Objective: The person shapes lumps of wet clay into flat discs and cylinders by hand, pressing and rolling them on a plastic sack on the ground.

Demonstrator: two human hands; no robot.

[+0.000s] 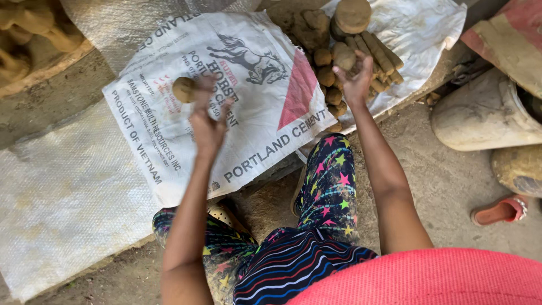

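The left hand (208,121) is raised over a printed white sack (169,130) spread on the ground, arm stretched forward from the lower edge of the view. Its fingers curl together around a small brown clay ball (184,90), which sticks out just left of the fingertips, though motion blur hides the exact grip. Bare sack lies on every side of this hand, and a woven grey mat (62,209) spreads well to its left.

The right hand (357,82) reaches farther forward, fingers spread apart and touching a rounded clay lump (343,56) just above the fingertips. Close around those fingers sit more clay balls (326,76) on the left and rolled clay sticks (377,53) on the right, leaving little free room. A thick clay disc (352,14) stands beyond them. Well right of the hand rests a pale pot (485,113).
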